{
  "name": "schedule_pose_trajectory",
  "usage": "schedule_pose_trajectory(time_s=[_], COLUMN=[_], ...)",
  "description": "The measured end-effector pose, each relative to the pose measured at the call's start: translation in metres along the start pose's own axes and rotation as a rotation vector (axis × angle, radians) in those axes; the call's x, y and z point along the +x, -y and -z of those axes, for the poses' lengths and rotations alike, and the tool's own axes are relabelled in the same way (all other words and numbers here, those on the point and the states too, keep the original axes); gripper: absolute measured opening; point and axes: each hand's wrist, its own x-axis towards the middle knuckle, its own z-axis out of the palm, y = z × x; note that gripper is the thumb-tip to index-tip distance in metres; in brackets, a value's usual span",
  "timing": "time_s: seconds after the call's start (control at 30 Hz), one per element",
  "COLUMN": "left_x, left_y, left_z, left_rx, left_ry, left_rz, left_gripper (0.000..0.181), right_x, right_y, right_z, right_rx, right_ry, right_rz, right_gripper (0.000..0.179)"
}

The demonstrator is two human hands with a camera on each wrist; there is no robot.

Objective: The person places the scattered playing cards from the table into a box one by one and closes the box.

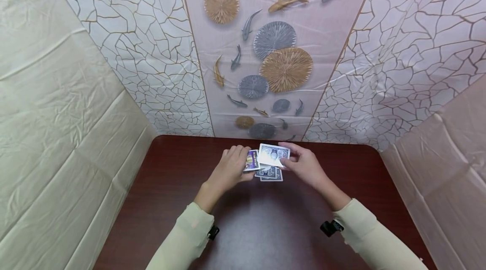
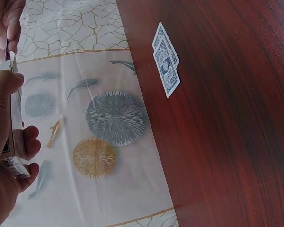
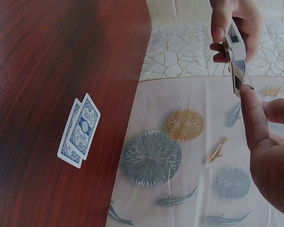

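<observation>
My left hand (image 1: pixel 230 165) grips a playing card box (image 1: pixel 251 161) with a purple and yellow face, thumb on one side and fingers on the other. From the right, my right hand (image 1: pixel 306 165) pinches a blue-backed playing card (image 1: pixel 271 154) at its right edge. The card's left end meets the box's right edge in the head view. Below them, two more blue-backed cards (image 2: pixel 167 68) lie overlapping on the table. In the right wrist view the box (image 3: pixel 235 38) is edge-on, with the right fingertips at its lower end.
The dark red-brown table (image 1: pixel 171 219) runs up to a patterned cloth wall (image 1: pixel 258 105) with fish and round leaf shapes. Pale cloth panels (image 1: pixel 76 156) stand along both sides. A small black device (image 1: pixel 331 228) sits at the right wrist.
</observation>
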Motion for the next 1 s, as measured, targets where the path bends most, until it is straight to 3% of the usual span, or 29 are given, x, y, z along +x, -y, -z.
schedule_pose_trajectory(time_s=[0.3, 0.77, 1.0], left_x=[0.000, -0.001, -0.001], left_y=[0.001, -0.002, -0.002], left_z=[0.000, -0.001, -0.002], left_rx=[0.051, 0.047, 0.053], left_ry=[0.014, 0.055, 0.065], left_rz=[-0.002, -0.005, -0.009], left_gripper=[0.071, 0.068, 0.068], right_x=[-0.001, 0.010, 0.013], right_y=[0.002, 0.005, 0.004], right_z=[-0.001, 0.010, 0.014], right_rx=[-0.081, 0.018, 0.070], right_ry=[0.065, 0.264, 0.265], right_rz=[-0.002, -0.042, -0.054], right_gripper=[0.049, 0.049, 0.053])
